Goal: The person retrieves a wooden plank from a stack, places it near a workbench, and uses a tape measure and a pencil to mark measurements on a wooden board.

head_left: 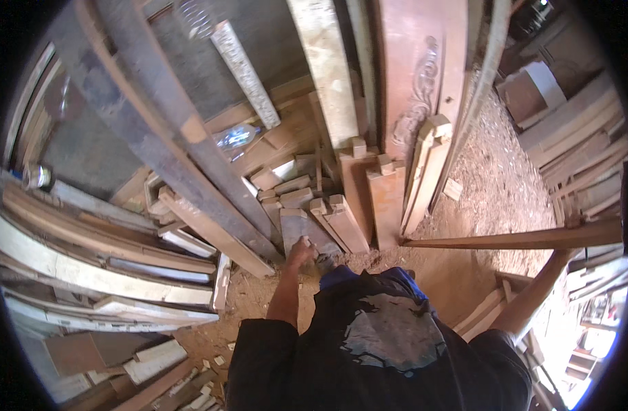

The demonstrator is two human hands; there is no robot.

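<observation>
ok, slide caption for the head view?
Left hand by a grey board, right hand holding a long wooden beam, amid stacked timber.

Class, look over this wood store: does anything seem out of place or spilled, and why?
A clear plastic bottle lies on its side near the wooden offcuts; it looks odd, like stray litter. Wood shavings are strewn at right, though that suits woodworking.

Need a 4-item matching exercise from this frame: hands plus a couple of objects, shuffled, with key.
Column 1
1. left hand
2. right hand
3. plastic bottle
4. tall pinkish board

Column 2
A. bears a carved scroll pattern
B. around the long wooden bar, toward the picture's right edge
C. close to the low grey-faced board
D. clear, lying on its side

Pairs: 1-C, 2-B, 3-D, 4-A
</observation>
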